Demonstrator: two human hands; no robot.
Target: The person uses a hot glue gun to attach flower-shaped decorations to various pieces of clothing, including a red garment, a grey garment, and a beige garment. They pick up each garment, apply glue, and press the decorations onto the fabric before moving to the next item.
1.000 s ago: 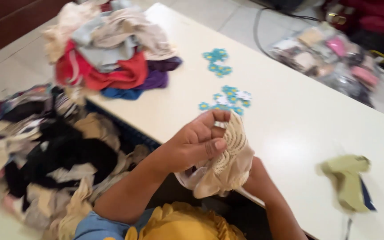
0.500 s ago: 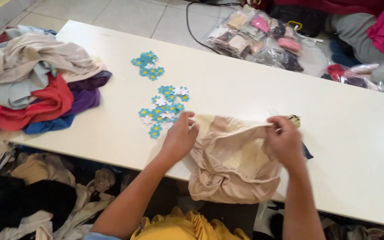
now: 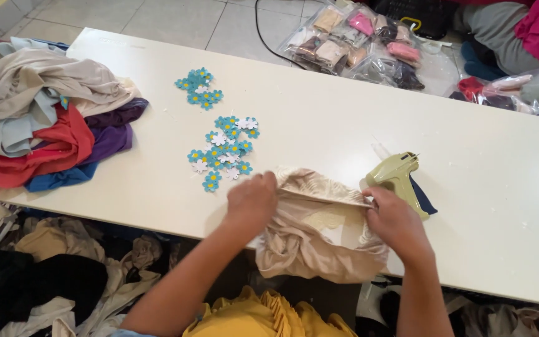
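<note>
Both hands, L (image 3: 252, 201) & R (image 3: 395, 219), grip beige fabric piece (image 3: 316, 240) stretched btwn them at table (image 3: 319, 118) edge.

Left hand (image 3: 252, 201) and right hand (image 3: 395, 223) stretch beige cloth (image 3: 319, 240) on white table (image 3: 319, 125)

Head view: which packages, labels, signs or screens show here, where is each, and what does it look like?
Clear plastic bags: on the floor beyond the table's far edge, a heap of flat packs holding folded beige, pink and dark fabric pieces.
More clear bags: on the floor off the far right corner, crumpled, with red, pink and grey contents.
No labels, signs or screens can be made out.
</note>
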